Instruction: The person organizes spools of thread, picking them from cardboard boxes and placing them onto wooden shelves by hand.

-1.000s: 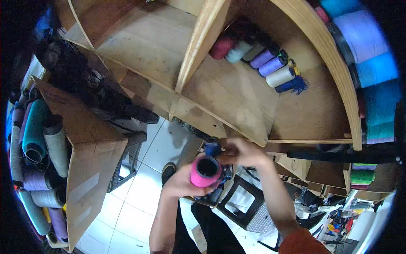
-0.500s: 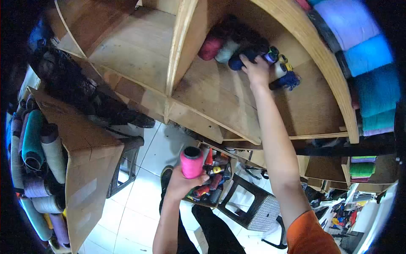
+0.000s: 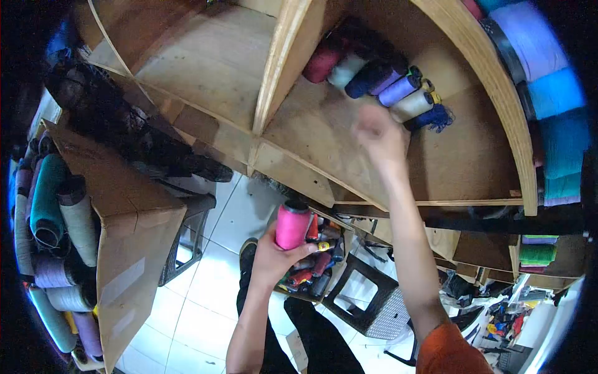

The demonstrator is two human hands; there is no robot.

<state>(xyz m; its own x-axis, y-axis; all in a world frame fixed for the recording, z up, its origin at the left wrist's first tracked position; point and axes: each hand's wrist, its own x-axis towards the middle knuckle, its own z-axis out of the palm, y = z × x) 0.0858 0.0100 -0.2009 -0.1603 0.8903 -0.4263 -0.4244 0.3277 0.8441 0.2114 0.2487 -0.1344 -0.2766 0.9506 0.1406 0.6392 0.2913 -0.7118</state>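
Note:
My left hand (image 3: pixel 274 258) is wrapped round an upright spool of bright pink thread (image 3: pixel 292 225) with a dark core. Up in the wooden shelf compartment, my right hand (image 3: pixel 377 136) is blurred by motion, and its fingers do not show clearly. Just beyond it lies a row of thread spools: a red one (image 3: pixel 322 65), a pale one (image 3: pixel 346 70), a dark blue one (image 3: pixel 360 81), a lilac one (image 3: pixel 398 89), a cream one (image 3: pixel 411 106) and a dark navy one (image 3: pixel 430 116) with loose strands. My right hand appears apart from them.
Below my hands, a box (image 3: pixel 305 298) on the tiled floor (image 3: pixel 205 299) holds several small spools. A dark plastic stool (image 3: pixel 380 311) stands beside it. On the left is a cardboard box (image 3: pixel 140 249) of large thread cones. A wooden divider (image 3: pixel 278 68) splits the shelf; coloured spools (image 3: pixel 564 131) line the right.
My right hand has drawn back from the spools toward the shelf's front, and the lilac spool shows more fully. My left hand still holds the pink spool; the view has shifted slightly.

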